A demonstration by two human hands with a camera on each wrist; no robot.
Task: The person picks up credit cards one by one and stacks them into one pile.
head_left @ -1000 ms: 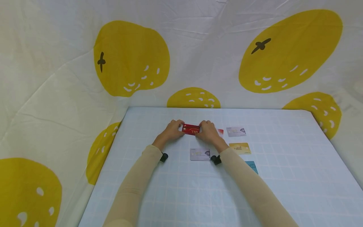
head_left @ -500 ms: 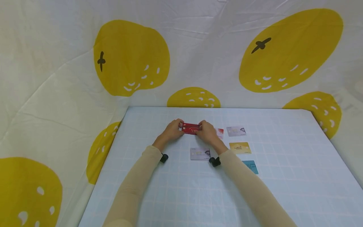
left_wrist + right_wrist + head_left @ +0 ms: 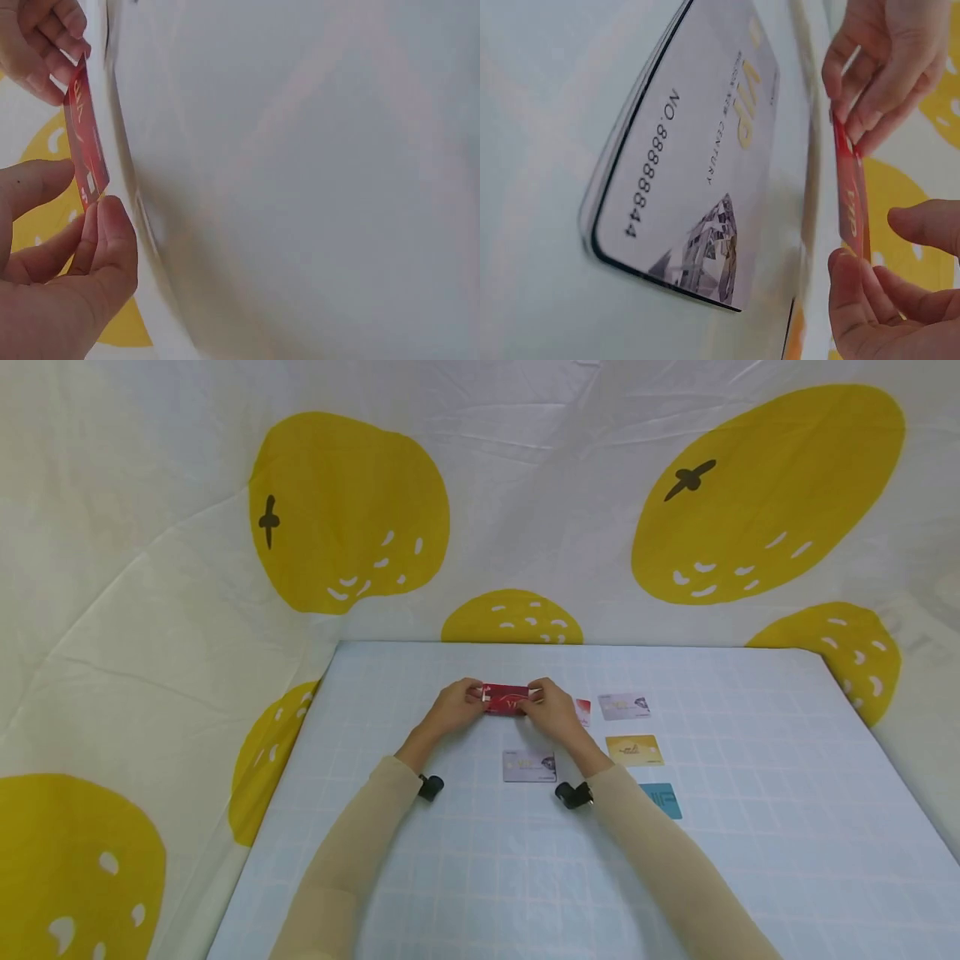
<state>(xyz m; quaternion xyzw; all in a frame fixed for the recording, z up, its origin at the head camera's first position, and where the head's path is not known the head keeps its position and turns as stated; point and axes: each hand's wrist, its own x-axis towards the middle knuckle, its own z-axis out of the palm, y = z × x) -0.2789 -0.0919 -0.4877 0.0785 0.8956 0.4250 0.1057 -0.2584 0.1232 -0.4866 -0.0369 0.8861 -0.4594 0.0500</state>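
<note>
A red VIP card [image 3: 506, 699] is held between both hands near the far side of the table. My left hand [image 3: 455, 706] pinches its left end, and my right hand [image 3: 553, 708] grips the right end, covering part of the lettering. In the left wrist view, the card [image 3: 86, 135] looks tilted, with the left fingers [image 3: 112, 232] at its lower end. The right wrist view shows the right hand [image 3: 900, 292] at the near end of the card [image 3: 851, 195]. A silver VIP card [image 3: 529, 767] lies nearer the person, below the hands.
To the right lie another silver card [image 3: 626, 707], a gold card [image 3: 634, 750] and a teal card [image 3: 663, 800] partly behind the sleeve. A red-and-white card [image 3: 583, 712] is mostly hidden by the right hand. A fruit-patterned cloth [image 3: 540, 527] rises behind the table [image 3: 750, 777].
Both wrists have shifted slightly toward the person while the hands keep hold of the red card. Its angle has changed a little. More of the teal card shows beside the right sleeve.
</note>
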